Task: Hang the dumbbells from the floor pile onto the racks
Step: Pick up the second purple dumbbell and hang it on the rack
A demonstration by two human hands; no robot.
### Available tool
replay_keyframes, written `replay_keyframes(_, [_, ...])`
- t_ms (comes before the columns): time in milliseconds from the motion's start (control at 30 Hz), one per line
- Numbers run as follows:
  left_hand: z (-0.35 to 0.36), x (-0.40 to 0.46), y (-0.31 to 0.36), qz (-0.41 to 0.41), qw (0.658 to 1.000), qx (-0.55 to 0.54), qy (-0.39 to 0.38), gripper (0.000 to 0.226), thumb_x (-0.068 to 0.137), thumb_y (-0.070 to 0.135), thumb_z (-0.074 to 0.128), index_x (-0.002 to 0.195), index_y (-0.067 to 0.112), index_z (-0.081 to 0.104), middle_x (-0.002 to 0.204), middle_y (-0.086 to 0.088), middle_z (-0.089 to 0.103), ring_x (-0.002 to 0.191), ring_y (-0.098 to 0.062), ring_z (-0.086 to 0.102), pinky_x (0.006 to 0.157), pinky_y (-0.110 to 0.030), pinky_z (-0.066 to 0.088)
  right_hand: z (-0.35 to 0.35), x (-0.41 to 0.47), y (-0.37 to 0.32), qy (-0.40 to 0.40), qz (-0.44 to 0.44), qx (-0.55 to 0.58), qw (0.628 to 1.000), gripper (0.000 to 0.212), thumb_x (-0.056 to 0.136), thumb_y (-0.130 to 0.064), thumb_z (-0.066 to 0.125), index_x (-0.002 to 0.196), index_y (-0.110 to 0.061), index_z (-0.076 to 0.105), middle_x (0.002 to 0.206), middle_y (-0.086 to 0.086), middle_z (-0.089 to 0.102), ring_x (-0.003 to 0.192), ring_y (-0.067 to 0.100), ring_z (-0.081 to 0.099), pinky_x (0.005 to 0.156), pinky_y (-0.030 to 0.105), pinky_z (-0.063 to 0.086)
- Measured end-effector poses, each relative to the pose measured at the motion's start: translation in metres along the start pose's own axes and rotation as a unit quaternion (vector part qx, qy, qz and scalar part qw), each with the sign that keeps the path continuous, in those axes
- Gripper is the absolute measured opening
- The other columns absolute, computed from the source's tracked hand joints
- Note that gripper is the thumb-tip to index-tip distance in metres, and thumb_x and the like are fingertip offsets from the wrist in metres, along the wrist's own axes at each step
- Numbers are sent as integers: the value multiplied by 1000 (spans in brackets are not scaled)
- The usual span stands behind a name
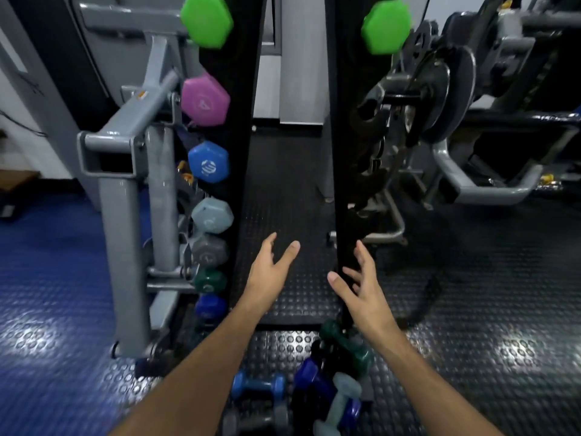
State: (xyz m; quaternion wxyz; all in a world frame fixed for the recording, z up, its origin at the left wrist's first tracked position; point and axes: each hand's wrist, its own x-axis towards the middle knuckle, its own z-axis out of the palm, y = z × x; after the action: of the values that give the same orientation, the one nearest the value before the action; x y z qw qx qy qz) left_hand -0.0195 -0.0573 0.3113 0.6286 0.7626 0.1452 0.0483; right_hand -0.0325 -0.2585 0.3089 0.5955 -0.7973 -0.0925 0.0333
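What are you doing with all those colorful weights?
A person is putting small dumbbells onto two tall black racks. The left rack already holds a column of them, from green at the top down to dark blue. The right rack shows only a green one. Both hands, left hand and right hand, are open and empty, above the floor pile.

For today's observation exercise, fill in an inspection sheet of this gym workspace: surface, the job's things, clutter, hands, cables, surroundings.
Surface: black studded rubber floor, blue section at left.
Job's things: left rack holds a column of dumbbells, green one on top; right rack shows one green dumbbell; floor pile of several blue, green and grey dumbbells.
Clutter: nothing seen beyond the pile.
Hands: left hand and right hand open, empty, above the pile.
Cables: dark strap or cord on floor, right.
Surroundings: grey machine frame left, weight plates right.
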Motion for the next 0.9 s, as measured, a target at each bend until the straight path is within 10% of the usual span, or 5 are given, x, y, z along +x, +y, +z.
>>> replay_keyframes(467, [-15, -54, -233, -282, 958, -9, 55, 79, 96, 63, 53, 159, 20, 32, 160, -4, 41, 144, -26, 42, 121, -46, 32, 88, -58, 189, -177, 275, -38, 944, 92, 86, -67, 63, 162, -38, 22, 165, 2, 34, 143, 21, 46, 109, 34, 42])
replay_keyframes(733, [-23, -102, -340, -400, 910, -1, 105, 82, 89, 72, 53, 149, 16, 48, 147, -9, 54, 132, -31, 53, 115, -47, 39, 143, -78, 270, -262, 330, -90, 902, 70, 94, -64, 60, 156, -36, 41, 154, -3, 48, 137, 18, 49, 101, 31, 40])
replay_keyframes(900, [-24, -127, -380, -453, 881, 5, 138, 55, 103, 51, 49, 135, 8, 59, 88, 3, 71, 93, -16, 59, 92, -28, 38, 179, -98, 308, -314, 342, -102, 880, 72, 92, -69, 59, 152, -30, 48, 151, -5, 53, 136, 18, 51, 109, 34, 41])
